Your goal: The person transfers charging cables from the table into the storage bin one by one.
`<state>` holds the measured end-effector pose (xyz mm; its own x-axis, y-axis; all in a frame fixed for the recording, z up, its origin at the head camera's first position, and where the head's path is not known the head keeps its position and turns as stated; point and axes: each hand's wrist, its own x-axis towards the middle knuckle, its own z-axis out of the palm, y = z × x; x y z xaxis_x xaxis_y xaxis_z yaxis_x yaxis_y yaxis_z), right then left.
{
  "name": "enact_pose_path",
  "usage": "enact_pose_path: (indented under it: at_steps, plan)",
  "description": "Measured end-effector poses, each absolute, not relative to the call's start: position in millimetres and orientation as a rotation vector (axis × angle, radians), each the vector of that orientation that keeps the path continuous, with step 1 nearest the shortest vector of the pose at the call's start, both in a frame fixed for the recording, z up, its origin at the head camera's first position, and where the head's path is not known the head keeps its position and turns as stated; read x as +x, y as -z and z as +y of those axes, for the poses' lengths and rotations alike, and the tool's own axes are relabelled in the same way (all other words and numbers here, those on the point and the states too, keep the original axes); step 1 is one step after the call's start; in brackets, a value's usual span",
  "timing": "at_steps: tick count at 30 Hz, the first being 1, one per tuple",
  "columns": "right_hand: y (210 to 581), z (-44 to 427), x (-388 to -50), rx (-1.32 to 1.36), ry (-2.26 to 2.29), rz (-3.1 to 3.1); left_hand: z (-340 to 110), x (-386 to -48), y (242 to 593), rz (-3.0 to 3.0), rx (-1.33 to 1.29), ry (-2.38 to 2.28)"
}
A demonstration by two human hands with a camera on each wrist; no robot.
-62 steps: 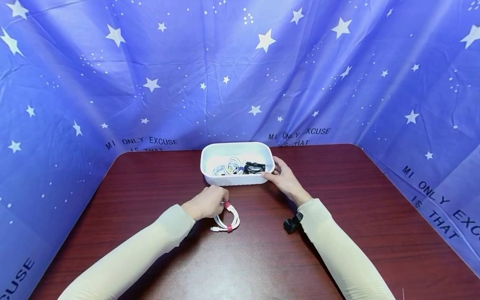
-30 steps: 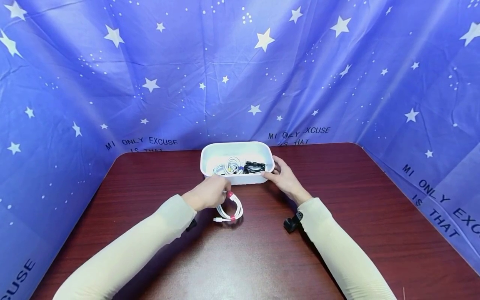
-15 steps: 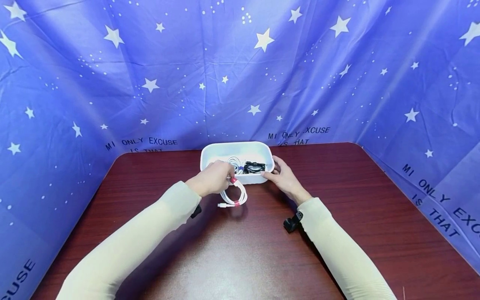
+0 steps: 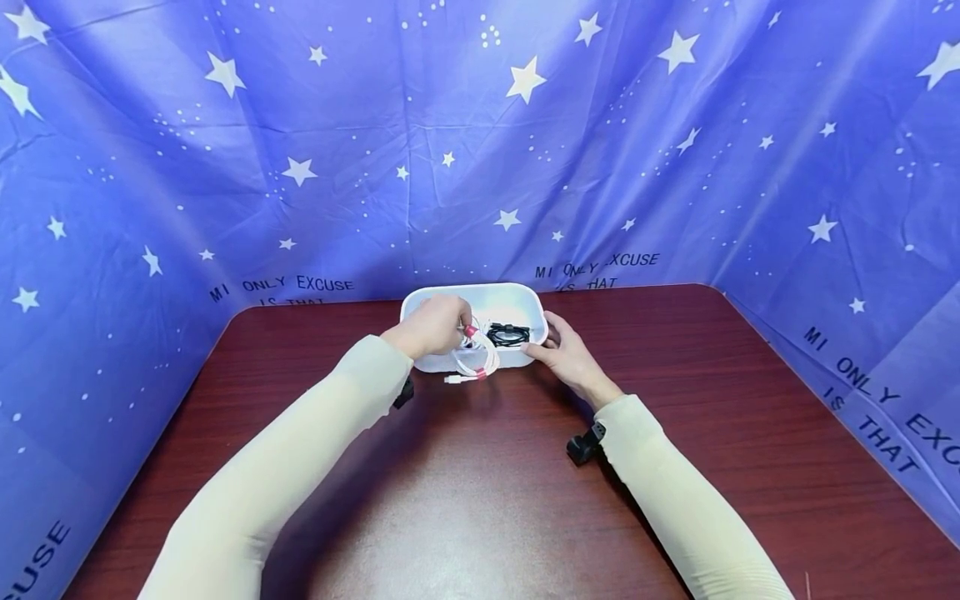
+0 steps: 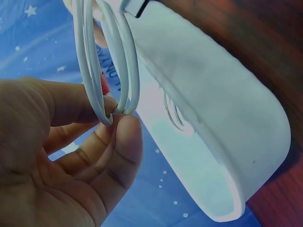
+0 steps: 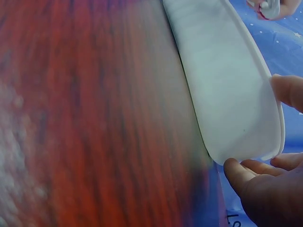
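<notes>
A coiled white charging cable [image 4: 491, 360] with red ties hangs from my left hand [image 4: 431, 323], which pinches the coil between thumb and fingertips. In the left wrist view the cable loops [image 5: 127, 61] rise above the pinch, beside the white bin. My left hand is over the left part of the white bin [image 4: 517, 358], and the coil hangs across its near rim. At the bin's right end my right hand [image 4: 570, 354] holds the wall, thumb on the rim and fingers around the outside. A black cable bundle [image 4: 508, 335] lies inside; my left hand mostly hides the white cables beside it.
The bin stands near the back of the dark red wooden table [image 4: 450, 517]. A blue curtain [image 4: 360, 142] with white stars surrounds the table at the back and sides. A black device [image 4: 583, 446] is strapped at my right wrist.
My left hand has lifted the coiled white cable off the table and carried it away from me, over the bin's near rim. The right hand and the bin have stayed in place.
</notes>
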<state>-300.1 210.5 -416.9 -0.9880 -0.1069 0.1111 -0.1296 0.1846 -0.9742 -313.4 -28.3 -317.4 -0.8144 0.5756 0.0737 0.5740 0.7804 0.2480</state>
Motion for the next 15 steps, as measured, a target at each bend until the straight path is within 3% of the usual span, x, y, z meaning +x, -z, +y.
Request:
enact_pose_path:
  at_steps: [15]
  plan:
    - [416.0, 211.2, -298.8, 0.242, -1.993, -2.402, -24.7, -342.6, 312.6, 3.014, 0.697, -0.487]
